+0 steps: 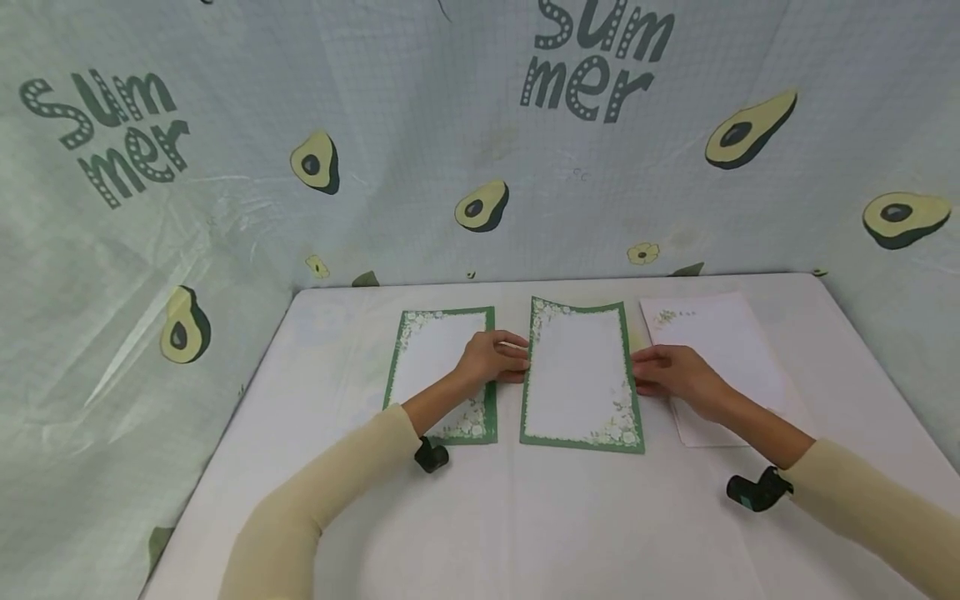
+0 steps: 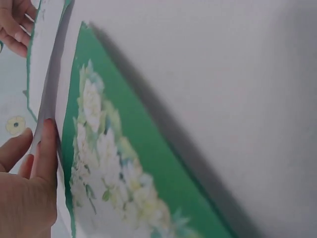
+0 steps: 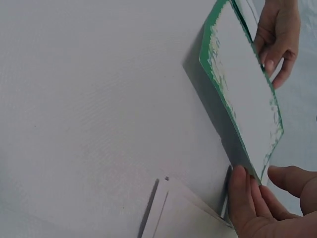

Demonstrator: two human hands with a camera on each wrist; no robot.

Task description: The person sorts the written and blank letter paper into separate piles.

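A sheet of paper with a green floral border [image 1: 576, 375] stands between my hands, its lower edge toward me. At its left edge, my left hand [image 1: 486, 360] pinches it between thumb and fingers. Opposite, my right hand [image 1: 684, 377] pinches the right edge, with the thumb on top and the fingers beneath in the right wrist view. A shadow under the sheet [image 3: 242, 89] shows it partly raised off the table. Under my left wrist lies another green-bordered sheet [image 1: 438, 358], partly covered by the hand. Beside my right hand are white sheets [image 1: 720, 350] with a small floral print.
A white cloth covers the table [image 1: 585, 533]. Behind it hangs a pale curtain [image 1: 405, 200] with avocado and lettering prints. Black wrist cameras sit under each sleeve [image 1: 352, 467]. A thin dark strip [image 3: 226, 193] shows by the right fingers; I cannot tell what it is.
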